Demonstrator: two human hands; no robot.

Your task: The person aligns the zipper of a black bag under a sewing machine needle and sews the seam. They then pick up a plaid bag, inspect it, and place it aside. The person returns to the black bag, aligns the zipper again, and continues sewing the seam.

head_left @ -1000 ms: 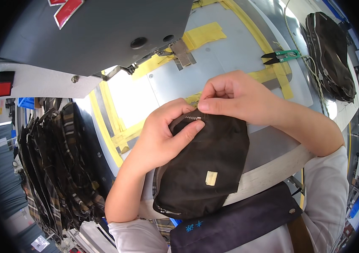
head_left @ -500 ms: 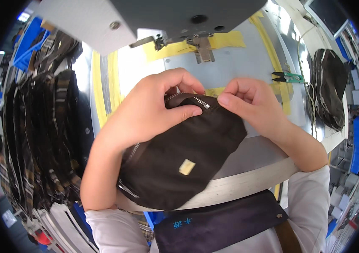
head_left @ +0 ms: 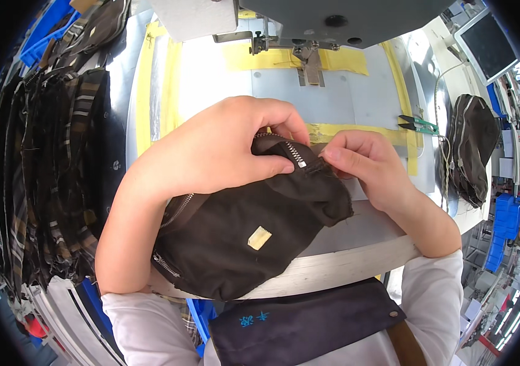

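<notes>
A dark brown fabric pouch piece (head_left: 229, 232) with a metal zipper (head_left: 298, 155) lies over the table's front edge. A small cream label or tape tab (head_left: 259, 238) shows on its face. My left hand (head_left: 241, 143) grips the upper edge, thumb on the front beside the zipper and fingers behind. At the zipper's end, my right hand (head_left: 364, 158) pinches the fabric edge between thumb and fingers. Beyond both hands stands a sewing machine head (head_left: 315, 21), its presser foot (head_left: 312, 64) over the metal bed.
Stacks of dark and plaid fabric pieces (head_left: 58, 177) fill the left side. Green-handled thread snips (head_left: 417, 125) lie on the right of the bed, near more zippered dark pieces (head_left: 472, 146). Yellow tape (head_left: 403, 104) marks the metal plate (head_left: 205, 73). A screen (head_left: 487, 44) stands at the far right.
The pouch's right end has folded and bunched below my right hand. Both hands keep their hold near the zipper end. The whole view has shifted slightly.
</notes>
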